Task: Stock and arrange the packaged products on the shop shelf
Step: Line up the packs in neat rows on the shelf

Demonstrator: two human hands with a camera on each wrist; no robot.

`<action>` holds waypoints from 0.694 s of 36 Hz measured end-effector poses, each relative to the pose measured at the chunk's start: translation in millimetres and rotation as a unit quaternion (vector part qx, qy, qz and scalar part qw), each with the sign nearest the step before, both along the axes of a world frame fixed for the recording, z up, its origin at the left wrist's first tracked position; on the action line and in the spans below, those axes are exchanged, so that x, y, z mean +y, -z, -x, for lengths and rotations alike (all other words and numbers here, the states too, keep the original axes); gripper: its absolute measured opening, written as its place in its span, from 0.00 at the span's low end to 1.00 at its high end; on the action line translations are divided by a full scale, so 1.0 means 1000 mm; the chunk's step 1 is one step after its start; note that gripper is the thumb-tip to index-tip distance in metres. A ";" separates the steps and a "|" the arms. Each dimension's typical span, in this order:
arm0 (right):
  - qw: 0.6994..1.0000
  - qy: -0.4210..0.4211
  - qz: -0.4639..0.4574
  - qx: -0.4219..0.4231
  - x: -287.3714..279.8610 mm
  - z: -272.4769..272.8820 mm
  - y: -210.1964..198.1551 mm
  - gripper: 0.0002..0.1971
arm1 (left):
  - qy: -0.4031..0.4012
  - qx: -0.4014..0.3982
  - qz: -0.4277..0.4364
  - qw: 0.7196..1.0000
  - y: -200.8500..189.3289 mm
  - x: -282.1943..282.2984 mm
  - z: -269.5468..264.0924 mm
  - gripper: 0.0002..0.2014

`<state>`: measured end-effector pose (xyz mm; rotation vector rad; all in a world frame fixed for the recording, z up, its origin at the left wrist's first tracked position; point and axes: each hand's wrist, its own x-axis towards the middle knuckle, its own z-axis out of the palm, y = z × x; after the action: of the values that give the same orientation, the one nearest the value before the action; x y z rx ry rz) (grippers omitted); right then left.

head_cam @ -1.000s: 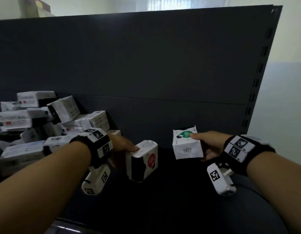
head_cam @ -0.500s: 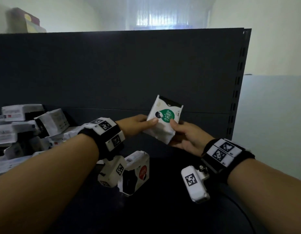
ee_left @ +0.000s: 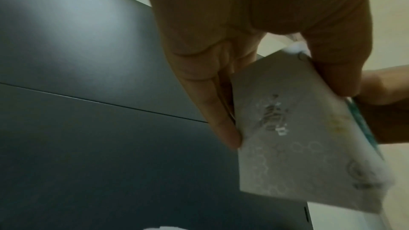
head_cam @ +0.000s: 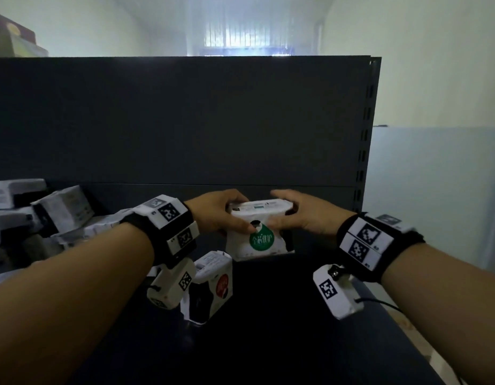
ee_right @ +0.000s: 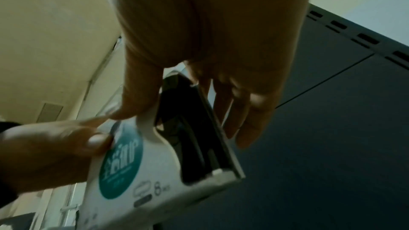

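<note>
Green-label packet [head_cam: 259, 234] is held upright above the dark shelf [head_cam: 282, 329], near the back panel — left hand [head_cam: 218, 215] and right hand [head_cam: 301, 215] each with a grip pinching its top corners. Risk: soft wrapping may slump or topple onto the red-label packet [head_cam: 210, 284] nearby if released unsquared.

The dark shelf [head_cam: 268, 315] lies open at front and right. A heap of white packs [head_cam: 60, 215] blocks its left end, and a red-dot pack [head_cam: 213, 284] stands left of centre. The back panel [head_cam: 185, 120] closes the rear.
</note>
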<state>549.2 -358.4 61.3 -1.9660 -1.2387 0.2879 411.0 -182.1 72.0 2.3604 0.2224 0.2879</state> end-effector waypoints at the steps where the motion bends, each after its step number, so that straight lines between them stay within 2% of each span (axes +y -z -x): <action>1: 1.000 -0.006 0.010 -0.013 0.001 0.003 0.002 0.44 | 0.002 0.007 -0.015 1.000 0.001 -0.001 0.000 0.26; 6: 0.999 -0.002 0.046 -0.029 0.003 0.004 0.010 0.32 | -0.002 0.040 -0.119 0.992 0.005 0.001 0.002 0.28; 10: 0.995 0.021 0.087 -0.044 0.003 -0.002 0.015 0.30 | -0.043 0.064 -0.191 0.979 0.013 0.013 0.009 0.33; 13: 0.990 0.048 0.120 -0.053 0.001 -0.009 0.016 0.28 | -0.094 0.145 -0.258 0.951 0.027 0.023 0.015 0.41; 17: 0.983 0.073 0.158 -0.056 -0.001 -0.017 0.022 0.22 | -0.117 0.254 -0.276 0.920 0.052 0.029 0.019 0.49; 21: 0.976 0.103 0.189 -0.037 0.000 -0.027 0.032 0.14 | -0.134 0.274 -0.296 0.905 0.066 0.028 0.022 0.43; 25: 0.969 0.131 0.207 -0.031 -0.001 -0.040 0.040 0.15 | -0.139 0.279 -0.300 0.901 0.066 0.032 0.025 0.38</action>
<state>589.6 -359.6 21.1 -2.4857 -0.9953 0.3758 386.5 -149.7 6.2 2.9801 0.8539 -0.2448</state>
